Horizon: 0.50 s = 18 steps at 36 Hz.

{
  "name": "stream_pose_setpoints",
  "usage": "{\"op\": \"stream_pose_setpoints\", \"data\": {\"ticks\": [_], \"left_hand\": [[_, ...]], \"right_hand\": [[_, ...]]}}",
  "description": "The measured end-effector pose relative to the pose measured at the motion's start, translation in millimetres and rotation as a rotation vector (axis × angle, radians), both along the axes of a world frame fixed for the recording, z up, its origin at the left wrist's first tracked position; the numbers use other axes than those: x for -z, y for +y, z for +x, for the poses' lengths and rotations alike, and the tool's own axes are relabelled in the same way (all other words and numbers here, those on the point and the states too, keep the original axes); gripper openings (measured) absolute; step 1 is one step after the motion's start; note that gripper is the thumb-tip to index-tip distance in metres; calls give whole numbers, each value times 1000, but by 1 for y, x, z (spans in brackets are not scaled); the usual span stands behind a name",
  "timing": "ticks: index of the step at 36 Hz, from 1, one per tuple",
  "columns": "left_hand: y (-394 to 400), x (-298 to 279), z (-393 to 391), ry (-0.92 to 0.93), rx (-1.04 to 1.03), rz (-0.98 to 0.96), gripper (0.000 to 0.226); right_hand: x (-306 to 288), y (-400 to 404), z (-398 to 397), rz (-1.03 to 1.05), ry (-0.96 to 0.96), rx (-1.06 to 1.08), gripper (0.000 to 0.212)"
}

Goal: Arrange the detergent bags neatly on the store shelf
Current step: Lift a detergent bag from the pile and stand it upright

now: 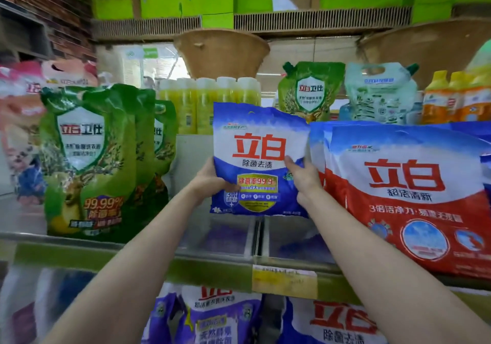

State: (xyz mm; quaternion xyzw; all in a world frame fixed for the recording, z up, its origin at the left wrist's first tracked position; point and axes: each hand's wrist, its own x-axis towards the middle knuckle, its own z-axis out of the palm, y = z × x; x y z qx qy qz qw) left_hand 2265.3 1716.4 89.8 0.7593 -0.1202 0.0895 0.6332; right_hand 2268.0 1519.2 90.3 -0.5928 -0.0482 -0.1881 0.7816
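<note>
I hold a blue and white detergent bag point(257, 157) upright over the middle of the metal shelf point(228, 240). My left hand point(210, 177) grips its lower left edge and my right hand point(303, 177) grips its lower right edge. The bag's bottom hangs slightly above the shelf surface, in the gap between two groups of bags. Tall green detergent bags point(87, 163) stand in a row to its left. Large red and white detergent bags point(406, 189) stand in a row to its right, almost touching it.
Behind the gap stand yellow bottles point(210, 104), a green pouch point(308, 91), a pale pouch point(380, 91) and orange bottles point(451, 99). Pink bags point(21, 120) sit far left. On the shelf below lie purple bags point(212, 317) and a blue bag point(337, 325). A price label point(284, 280) hangs on the front rail.
</note>
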Motion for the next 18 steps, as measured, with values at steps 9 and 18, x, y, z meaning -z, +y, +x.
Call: {"op": "stream_pose_setpoints", "data": {"ticks": [9,18], "left_hand": [[-13,16,18,51,-139,-100,67],[-2,31,12,180,-94,318,60]], "right_hand": [[14,-7,16,-44,142,-28,18],[24,-5,14,-278,235,73,30]]}}
